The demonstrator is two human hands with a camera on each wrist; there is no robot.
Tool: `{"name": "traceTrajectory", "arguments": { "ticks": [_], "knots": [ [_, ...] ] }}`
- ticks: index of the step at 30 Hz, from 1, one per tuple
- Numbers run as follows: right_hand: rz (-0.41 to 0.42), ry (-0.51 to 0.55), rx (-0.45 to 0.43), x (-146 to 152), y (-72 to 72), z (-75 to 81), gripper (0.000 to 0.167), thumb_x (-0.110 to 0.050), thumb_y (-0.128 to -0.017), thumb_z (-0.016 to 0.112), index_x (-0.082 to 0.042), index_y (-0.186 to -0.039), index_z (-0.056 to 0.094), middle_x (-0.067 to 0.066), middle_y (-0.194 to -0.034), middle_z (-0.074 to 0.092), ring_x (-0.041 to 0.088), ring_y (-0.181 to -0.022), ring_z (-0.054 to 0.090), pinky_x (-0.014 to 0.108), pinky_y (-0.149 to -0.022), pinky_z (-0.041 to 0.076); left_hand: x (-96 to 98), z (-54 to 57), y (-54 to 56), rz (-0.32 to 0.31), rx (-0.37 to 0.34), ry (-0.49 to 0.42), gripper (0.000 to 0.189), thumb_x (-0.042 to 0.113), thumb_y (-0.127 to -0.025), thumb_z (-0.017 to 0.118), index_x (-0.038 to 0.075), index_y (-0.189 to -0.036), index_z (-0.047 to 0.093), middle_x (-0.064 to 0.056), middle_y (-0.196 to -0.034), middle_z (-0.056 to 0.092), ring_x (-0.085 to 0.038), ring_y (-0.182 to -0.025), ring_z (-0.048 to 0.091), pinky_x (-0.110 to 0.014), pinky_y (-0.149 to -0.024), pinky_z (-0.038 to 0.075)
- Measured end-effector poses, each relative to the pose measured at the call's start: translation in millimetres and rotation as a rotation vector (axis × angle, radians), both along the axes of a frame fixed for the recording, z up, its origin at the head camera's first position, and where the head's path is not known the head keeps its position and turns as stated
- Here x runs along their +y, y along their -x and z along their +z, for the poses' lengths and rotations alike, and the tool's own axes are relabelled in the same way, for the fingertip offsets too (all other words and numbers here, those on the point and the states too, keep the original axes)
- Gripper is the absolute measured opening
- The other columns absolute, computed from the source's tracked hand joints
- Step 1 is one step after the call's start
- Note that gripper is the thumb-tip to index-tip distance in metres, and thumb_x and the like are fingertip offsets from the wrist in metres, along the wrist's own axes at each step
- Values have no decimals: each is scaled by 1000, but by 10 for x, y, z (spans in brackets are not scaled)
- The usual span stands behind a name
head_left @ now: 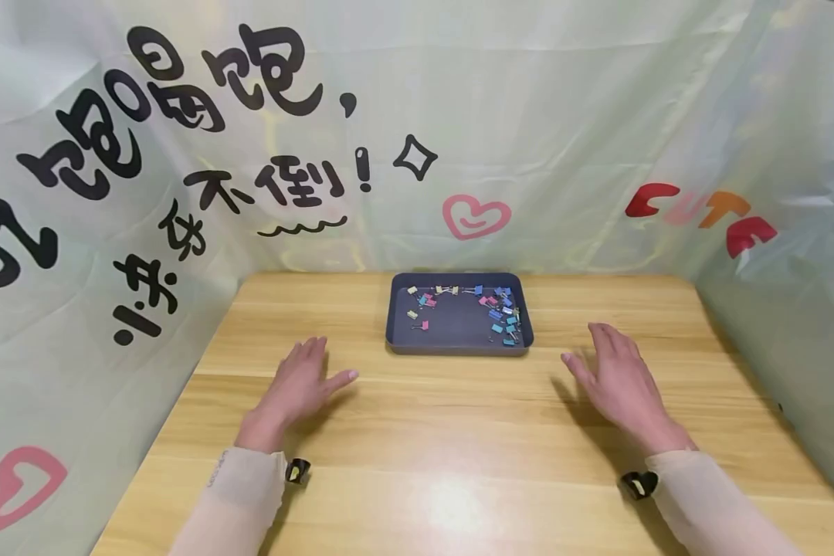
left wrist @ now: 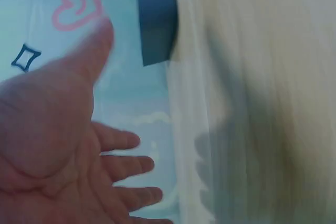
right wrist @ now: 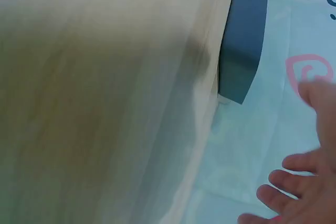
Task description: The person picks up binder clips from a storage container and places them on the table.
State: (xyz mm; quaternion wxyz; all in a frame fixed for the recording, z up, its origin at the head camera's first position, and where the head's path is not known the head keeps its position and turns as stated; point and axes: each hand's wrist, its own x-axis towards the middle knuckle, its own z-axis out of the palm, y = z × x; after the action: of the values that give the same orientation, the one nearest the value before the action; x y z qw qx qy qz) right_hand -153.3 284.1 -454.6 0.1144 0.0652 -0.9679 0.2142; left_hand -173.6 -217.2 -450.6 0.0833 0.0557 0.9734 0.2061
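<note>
A dark grey-blue tray [head_left: 452, 324] lies toward the back of the wooden table. Inside it are small coloured binder clips: blue and teal ones [head_left: 507, 313] bunch along the right side, while pink and yellow ones [head_left: 425, 301] lie scattered at the left and back. My left hand [head_left: 299, 386] is to the tray's front left, thumb spread away from the fingers, holding nothing. On the other side my right hand [head_left: 620, 382] hovers to the front right of the tray, also with nothing in it. Both wrist views show only the tray's outer side wall [left wrist: 157, 19].
Wooden table surface [head_left: 431, 440] stretches in front of the tray and between the hands. A pale curtain [head_left: 563, 139] with black lettering and pink hearts hangs behind the table and on both sides. A dark wrist camera [head_left: 297, 471] sits at the left cuff.
</note>
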Motion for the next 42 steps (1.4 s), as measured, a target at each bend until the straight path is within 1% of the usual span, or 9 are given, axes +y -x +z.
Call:
{"name": "traceTrajectory", "arguments": {
  "ticks": [2,5,8,11,16,22,29,37,42],
  "knots": [
    [-36,91,29,-55,65,6,66,-41,-109,56,12,-146,48,38,-142,49,56,-130,47,72,-104,40,25,-13,55,48,1,-80,97,67,-102,54,-4,-163,28,-31,-167,30,-53,-155,25,-66,-126,21],
    [-105,210,21,-160,202,9,50,-37,-110,55,8,-131,62,30,-121,61,45,-110,57,60,-91,47,122,-21,163,126,9,-196,82,58,-105,56,-2,-158,41,-28,-158,46,-50,-149,38,-63,-122,33],
    [-151,294,-40,-271,356,-22,42,-36,-110,54,3,-118,67,20,-105,64,34,-93,59,44,-78,47,281,-29,285,171,28,-285,67,49,-105,61,0,-150,54,-25,-146,58,-47,-139,48,-60,-114,42],
    [-169,349,-131,-385,485,-71,40,-36,-109,55,1,-115,68,16,-100,65,29,-87,59,36,-73,45,451,-68,408,182,47,-334,60,44,-104,64,0,-144,60,-24,-137,65,-42,-129,58,-56,-107,49],
    [-186,403,-244,-549,594,-175,39,-35,-107,57,1,-119,66,15,-99,65,27,-83,58,34,-69,46,672,-181,551,197,39,-391,58,44,-103,66,1,-142,63,-20,-129,70,-36,-119,66,-52,-101,54],
    [-216,423,-256,-603,624,-245,32,-26,-107,58,3,-118,67,16,-97,68,24,-78,62,32,-64,48,813,-270,608,195,0,-424,55,40,-104,67,3,-143,64,-18,-134,70,-34,-123,65,-51,-106,53],
    [-202,412,-216,-581,692,-260,32,-21,-106,57,5,-117,70,21,-105,71,30,-88,61,33,-71,47,885,-272,658,194,6,-462,45,30,-106,65,5,-143,65,-14,-131,72,-31,-121,64,-51,-109,50],
    [-217,425,-247,-582,656,-262,33,-20,-106,53,5,-120,69,22,-108,69,29,-87,59,32,-69,47,891,-298,607,201,15,-481,41,27,-105,65,8,-141,68,-13,-137,71,-31,-131,63,-51,-112,49],
    [-220,425,-248,-584,625,-259,33,-21,-105,54,5,-120,69,21,-108,69,29,-89,60,32,-70,48,871,-298,585,198,15,-478,41,28,-104,65,8,-140,68,-12,-136,71,-29,-129,63,-50,-111,49]
  ]
}}
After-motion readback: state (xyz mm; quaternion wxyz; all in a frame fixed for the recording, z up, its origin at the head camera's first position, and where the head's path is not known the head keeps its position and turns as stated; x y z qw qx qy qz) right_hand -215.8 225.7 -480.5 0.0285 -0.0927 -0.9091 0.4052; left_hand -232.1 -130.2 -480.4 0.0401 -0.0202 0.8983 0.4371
